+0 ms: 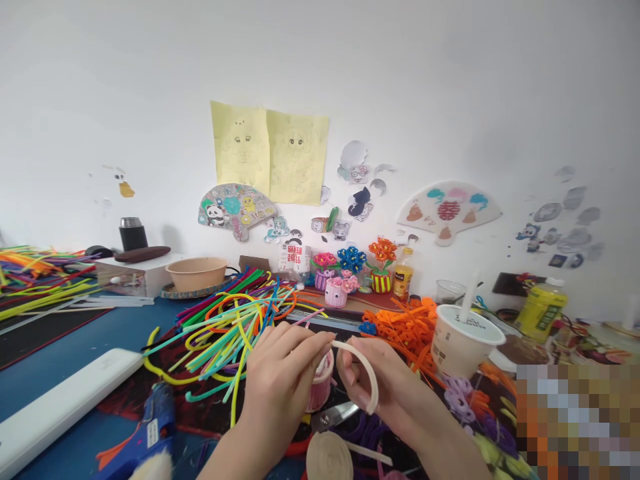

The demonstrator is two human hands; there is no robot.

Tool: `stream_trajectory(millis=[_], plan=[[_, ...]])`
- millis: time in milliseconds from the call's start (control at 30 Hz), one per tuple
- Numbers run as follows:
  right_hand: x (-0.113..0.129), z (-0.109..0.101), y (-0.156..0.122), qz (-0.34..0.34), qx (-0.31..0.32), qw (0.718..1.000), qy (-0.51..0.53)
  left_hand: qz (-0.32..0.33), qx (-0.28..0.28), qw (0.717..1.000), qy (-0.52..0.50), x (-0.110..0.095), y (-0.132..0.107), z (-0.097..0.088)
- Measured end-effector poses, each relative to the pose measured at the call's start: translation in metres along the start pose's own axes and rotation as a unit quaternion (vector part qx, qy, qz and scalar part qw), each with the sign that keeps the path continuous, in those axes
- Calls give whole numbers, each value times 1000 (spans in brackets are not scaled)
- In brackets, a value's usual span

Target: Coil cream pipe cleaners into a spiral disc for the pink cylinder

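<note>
A cream pipe cleaner [369, 372], bent into an arc, runs between my two hands. My left hand [280, 373] has its fingertips closed at the upper end of the arc. Curled around the lower part of it is my right hand [393, 380], with its fingertips partly hidden. Behind and between the hands stands a small pink-and-white wrapped pot [319, 393], mostly covered by my left hand. Scissors [336, 416] lie just below it. Nearest me is a flat cream coil [329, 459] with a loose strip sticking out to the right.
Colourful pipe cleaners [225, 340] are heaped at centre-left, with an orange pile [407, 330] to the right. A lidded cup with a straw [463, 340] stands beside it. A blue glue gun [157, 413] and a long white bar [65, 407] lie left. Pipe-cleaner flower pots [381, 279] stand behind.
</note>
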State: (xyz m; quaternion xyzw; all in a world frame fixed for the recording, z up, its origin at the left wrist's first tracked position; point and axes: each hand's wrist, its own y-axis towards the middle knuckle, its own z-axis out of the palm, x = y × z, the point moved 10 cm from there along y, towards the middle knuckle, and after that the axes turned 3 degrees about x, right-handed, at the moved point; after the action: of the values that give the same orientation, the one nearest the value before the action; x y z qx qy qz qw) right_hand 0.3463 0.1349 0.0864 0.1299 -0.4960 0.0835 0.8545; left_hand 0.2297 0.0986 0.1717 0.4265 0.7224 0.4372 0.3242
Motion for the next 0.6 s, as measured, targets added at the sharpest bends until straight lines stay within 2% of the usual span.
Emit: stream_trajectory(millis=[367,600], plan=[[4,2,-1,1,-5,1000,8,17,13,1000,5,-1,-5,3],[-2,-5,-2,13,-3,1000,-14,16,11,1000,12,-1,-5,3]])
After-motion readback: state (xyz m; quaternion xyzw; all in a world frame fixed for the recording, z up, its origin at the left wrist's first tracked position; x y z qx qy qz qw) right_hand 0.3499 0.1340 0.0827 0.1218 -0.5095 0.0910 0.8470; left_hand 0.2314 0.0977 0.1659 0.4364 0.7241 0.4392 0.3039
